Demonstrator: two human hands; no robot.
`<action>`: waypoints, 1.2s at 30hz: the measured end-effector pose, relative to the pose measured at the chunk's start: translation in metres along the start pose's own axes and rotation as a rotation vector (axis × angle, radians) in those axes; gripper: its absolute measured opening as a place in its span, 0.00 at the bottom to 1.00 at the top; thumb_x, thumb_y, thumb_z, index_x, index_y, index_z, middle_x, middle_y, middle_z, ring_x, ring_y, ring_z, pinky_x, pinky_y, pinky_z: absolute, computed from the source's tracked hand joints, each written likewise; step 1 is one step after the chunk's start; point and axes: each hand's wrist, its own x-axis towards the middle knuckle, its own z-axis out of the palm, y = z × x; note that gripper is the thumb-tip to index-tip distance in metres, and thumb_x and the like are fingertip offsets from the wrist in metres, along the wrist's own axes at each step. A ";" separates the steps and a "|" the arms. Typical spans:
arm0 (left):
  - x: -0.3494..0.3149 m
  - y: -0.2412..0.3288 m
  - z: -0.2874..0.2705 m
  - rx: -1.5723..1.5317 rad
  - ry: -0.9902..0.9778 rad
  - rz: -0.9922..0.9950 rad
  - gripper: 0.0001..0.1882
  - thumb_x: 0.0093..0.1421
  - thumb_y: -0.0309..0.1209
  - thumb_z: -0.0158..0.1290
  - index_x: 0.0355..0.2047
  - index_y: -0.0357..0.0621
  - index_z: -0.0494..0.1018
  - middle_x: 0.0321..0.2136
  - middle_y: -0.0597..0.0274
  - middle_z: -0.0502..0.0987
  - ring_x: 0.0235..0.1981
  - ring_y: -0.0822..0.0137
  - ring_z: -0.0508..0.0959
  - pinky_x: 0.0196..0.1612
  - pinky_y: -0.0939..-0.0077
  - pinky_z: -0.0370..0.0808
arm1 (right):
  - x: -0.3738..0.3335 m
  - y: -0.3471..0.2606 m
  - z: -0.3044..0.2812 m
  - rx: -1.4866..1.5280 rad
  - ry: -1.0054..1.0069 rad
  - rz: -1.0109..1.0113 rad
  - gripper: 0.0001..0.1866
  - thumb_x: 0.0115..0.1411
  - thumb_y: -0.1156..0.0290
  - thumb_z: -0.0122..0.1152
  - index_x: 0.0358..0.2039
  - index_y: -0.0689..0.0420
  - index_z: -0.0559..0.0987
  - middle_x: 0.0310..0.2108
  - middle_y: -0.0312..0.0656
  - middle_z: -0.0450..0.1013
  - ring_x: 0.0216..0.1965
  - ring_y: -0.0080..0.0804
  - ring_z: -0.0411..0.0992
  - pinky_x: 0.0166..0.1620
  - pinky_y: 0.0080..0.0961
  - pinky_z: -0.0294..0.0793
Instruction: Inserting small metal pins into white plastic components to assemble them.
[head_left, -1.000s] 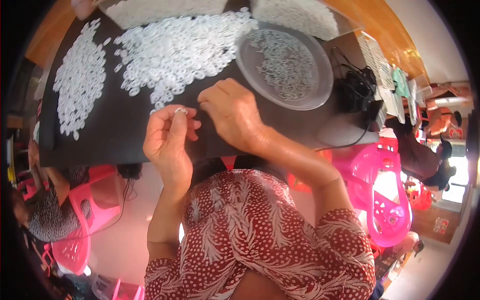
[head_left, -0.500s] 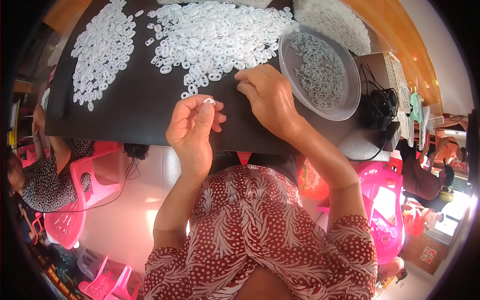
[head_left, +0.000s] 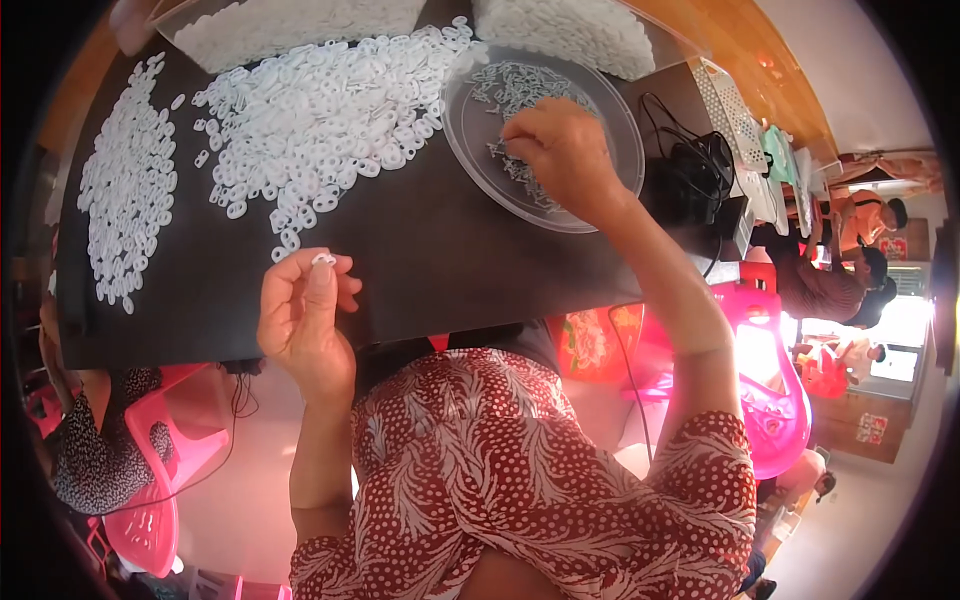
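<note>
One white piece pinched, one grip down in the tray

I have the left grip (head_left: pixel 305 318) raised over the near part of the dark surface (head_left: pixel 420 240), pinching a small white piece (head_left: pixel 324 259) between thumb and forefinger, with the other fingers loosely curled. My right grip (head_left: pixel 568 150) is over the round clear tray (head_left: pixel 468 165), fingers bent down among the small grey pieces (head_left: pixel 520 85); they look drawn in narrow, but from here I cannot tell whether anything sits between the tips.

I read the step in hand as picking a grey piece while the white one waits in the left. The white heap (head_left: pixel 320 110) lies between the tray and a smaller white pile (head_left: pixel 128 190) at far left, and neither hand is working in those.

As I judge it, the next move calls for a fine pinch that parts a single grey piece from the tangle, then a clean lift over the tray's rim. The left needs to hold steady, so the white piece does not turn in the fingertips
</note>
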 end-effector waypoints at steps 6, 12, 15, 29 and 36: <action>-0.001 -0.001 0.001 0.037 0.005 0.030 0.06 0.61 0.26 0.51 0.35 0.34 0.71 0.29 0.55 0.76 0.22 0.71 0.74 0.24 0.83 0.69 | 0.011 0.003 0.014 -0.094 -0.068 -0.095 0.03 0.45 0.74 0.62 0.21 0.54 0.76 0.25 0.42 0.71 0.33 0.44 0.70 0.35 0.37 0.70; -0.001 -0.001 0.000 0.044 0.008 0.029 0.07 0.61 0.26 0.51 0.35 0.34 0.70 0.29 0.55 0.76 0.22 0.71 0.74 0.24 0.83 0.69 | 0.012 0.011 0.010 -0.069 -0.013 -0.101 0.02 0.46 0.75 0.61 0.21 0.54 0.76 0.25 0.42 0.71 0.34 0.44 0.70 0.36 0.36 0.71; -0.001 -0.001 0.000 0.046 0.006 0.030 0.07 0.61 0.26 0.51 0.36 0.34 0.70 0.29 0.54 0.76 0.22 0.70 0.74 0.24 0.83 0.69 | 0.011 0.009 0.014 -0.079 -0.048 -0.160 0.02 0.46 0.75 0.61 0.21 0.55 0.76 0.25 0.42 0.71 0.34 0.44 0.70 0.36 0.36 0.71; -0.001 0.000 -0.001 0.012 0.000 0.002 0.07 0.61 0.26 0.52 0.36 0.35 0.70 0.29 0.55 0.76 0.24 0.71 0.75 0.25 0.83 0.70 | 0.020 0.007 0.009 0.005 -0.311 -0.109 0.02 0.47 0.75 0.55 0.20 0.58 0.74 0.22 0.46 0.72 0.30 0.47 0.71 0.34 0.39 0.70; -0.002 -0.003 0.000 0.030 -0.006 0.032 0.06 0.61 0.26 0.51 0.36 0.35 0.71 0.29 0.56 0.76 0.23 0.72 0.74 0.25 0.83 0.69 | 0.014 -0.003 -0.011 0.239 -0.229 -0.042 0.04 0.47 0.75 0.57 0.22 0.60 0.72 0.21 0.44 0.72 0.26 0.44 0.71 0.32 0.35 0.71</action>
